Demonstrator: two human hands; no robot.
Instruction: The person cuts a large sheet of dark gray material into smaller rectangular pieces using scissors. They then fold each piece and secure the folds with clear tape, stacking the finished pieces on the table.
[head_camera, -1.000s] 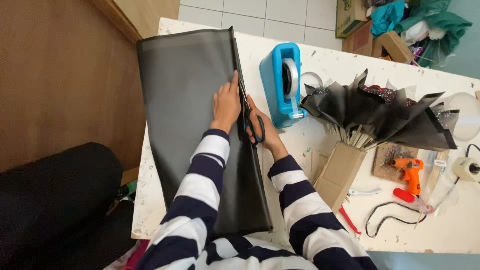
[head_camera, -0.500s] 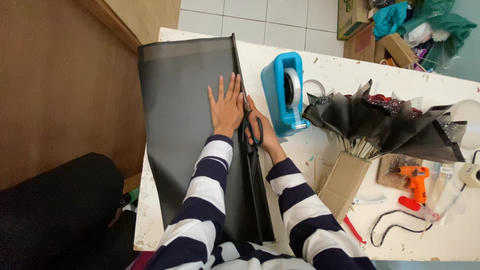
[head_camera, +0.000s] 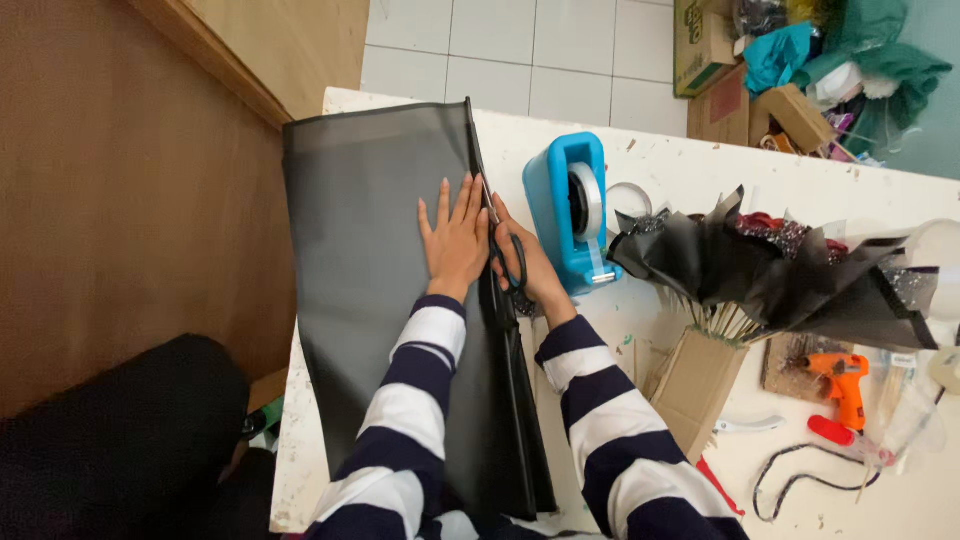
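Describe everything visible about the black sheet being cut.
The black sheet looks like thin matte paper or film. It lies flat on the white table, its near end hanging over the edge. The left hand presses it flat. The right hand works scissors along its right side, where a narrow strip is split off below.

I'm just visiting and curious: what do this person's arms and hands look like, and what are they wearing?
Both arms are covered by long sleeves with broad horizontal stripes in dark navy and white, ending in dark cuffs at the wrists. The left hand and right hand are bare: no gloves. I can make out no rings, watch or bracelet, though the picture is too small to be sure.
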